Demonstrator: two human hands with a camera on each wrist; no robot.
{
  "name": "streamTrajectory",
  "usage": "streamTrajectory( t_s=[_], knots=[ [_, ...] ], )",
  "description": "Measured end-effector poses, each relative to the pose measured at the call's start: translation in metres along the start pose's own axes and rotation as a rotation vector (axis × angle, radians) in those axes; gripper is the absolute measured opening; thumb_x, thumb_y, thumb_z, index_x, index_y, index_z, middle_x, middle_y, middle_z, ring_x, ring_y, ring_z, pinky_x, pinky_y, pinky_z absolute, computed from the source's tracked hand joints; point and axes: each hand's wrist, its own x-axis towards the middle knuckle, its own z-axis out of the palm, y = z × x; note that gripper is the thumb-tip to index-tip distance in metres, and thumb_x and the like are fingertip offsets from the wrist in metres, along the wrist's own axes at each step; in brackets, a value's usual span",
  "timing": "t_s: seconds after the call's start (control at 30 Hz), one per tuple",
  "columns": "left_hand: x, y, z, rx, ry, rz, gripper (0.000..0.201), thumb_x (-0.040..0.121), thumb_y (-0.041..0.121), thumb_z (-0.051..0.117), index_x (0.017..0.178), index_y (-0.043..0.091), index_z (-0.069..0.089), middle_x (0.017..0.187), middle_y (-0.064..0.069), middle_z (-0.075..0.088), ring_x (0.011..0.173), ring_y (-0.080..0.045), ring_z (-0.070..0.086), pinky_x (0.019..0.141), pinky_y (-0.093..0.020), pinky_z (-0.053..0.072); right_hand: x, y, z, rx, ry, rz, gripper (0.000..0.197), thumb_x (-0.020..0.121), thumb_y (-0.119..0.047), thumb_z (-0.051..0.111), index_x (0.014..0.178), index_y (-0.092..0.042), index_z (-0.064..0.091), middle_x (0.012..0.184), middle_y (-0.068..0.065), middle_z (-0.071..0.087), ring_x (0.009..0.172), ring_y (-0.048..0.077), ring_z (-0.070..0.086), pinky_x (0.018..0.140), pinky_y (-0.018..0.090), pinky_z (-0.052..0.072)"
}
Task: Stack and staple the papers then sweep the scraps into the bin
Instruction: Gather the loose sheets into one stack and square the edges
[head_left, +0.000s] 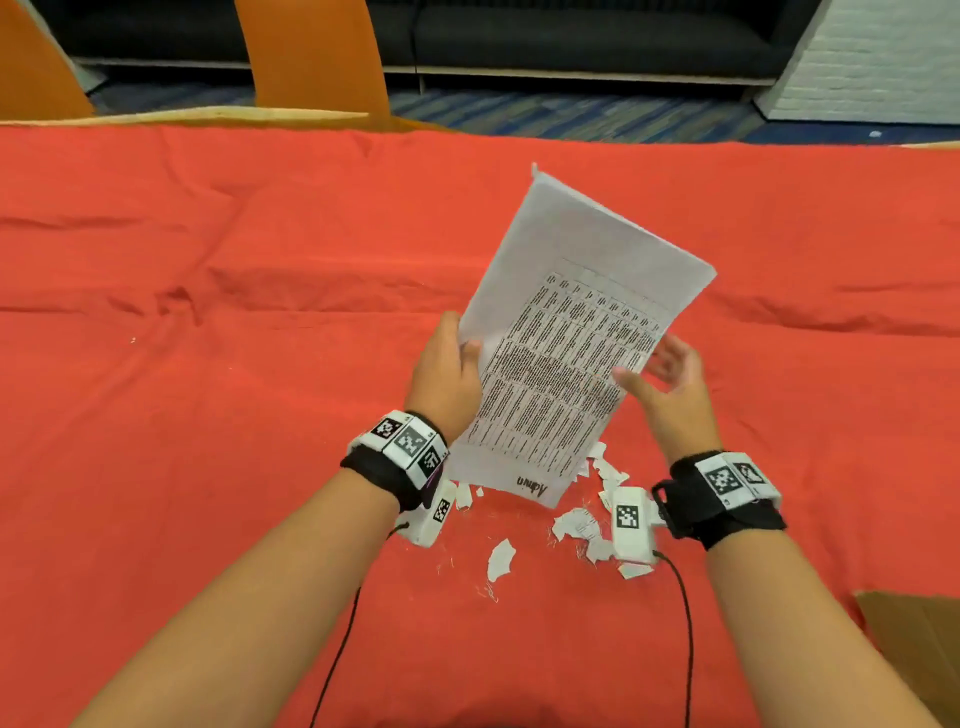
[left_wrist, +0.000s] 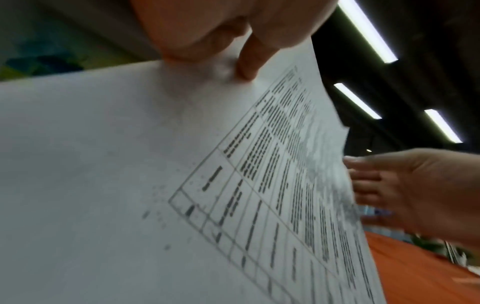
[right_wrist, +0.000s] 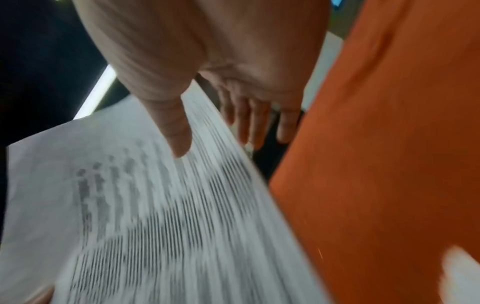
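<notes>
Gripping the papers (head_left: 561, 332), both hands show handwritten "Admin" upside-down.

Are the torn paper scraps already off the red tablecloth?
No, the torn paper scraps lie on the red tablecloth below the printed papers.

Even bright head view; both wrist views dim, motion-blurred.

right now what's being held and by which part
The papers are held up off the red cloth: the left hand pinches their left edge, the right hand spreads open at the right edge.
</notes>
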Motion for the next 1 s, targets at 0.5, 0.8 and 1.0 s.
streamTrajectory(
  t_s=[0.5,0.8,1.0],
  knots=[
    [0.0,0.053,0.011,0.948,-0.19,0.568,0.017,0.068,0.009,0.064,0.083,0.013,0.058,0.074,-0.002,0.059,0.063,-0.023,0.059,0.058,-0.031,0.041,-0.008,-0.098,0.047,-1.33,-0.311,-0.691,0.025,0.081,-0.013,0.05,0.104,-0.015,0.058,0.1,0.005,0.069,0.105,0.025,0.062,0.109,0.039,0.02],
    [-0.001,0.023,-0.031,0.87,-0.151,0.432,0.011,0.09,0.014,0.048,0.099,0.014,0.052,0.095,-0.003,0.059,0.088,-0.026,0.057,0.078,-0.035,0.04,-0.004,-0.059,0.018,-1.287,-0.424,-0.37,0.018,0.094,-0.021,0.046,0.08,-0.02,0.056,0.063,-0.002,0.048,0.068,0.027,0.05,0.059,0.028,0.033],
    [0.008,-0.027,-0.067,0.216,-0.099,0.087,0.026,0.084,0.023,0.068,0.107,0.015,0.058,0.104,0.0,0.065,0.099,-0.018,0.06,0.091,-0.035,0.046,0.001,-0.032,-0.026,-0.906,-0.423,-0.127,0.029,0.089,-0.025,0.061,0.06,-0.02,0.056,0.056,-0.002,0.048,0.059,0.02,0.047,0.054,0.031,0.032]
  ],
)
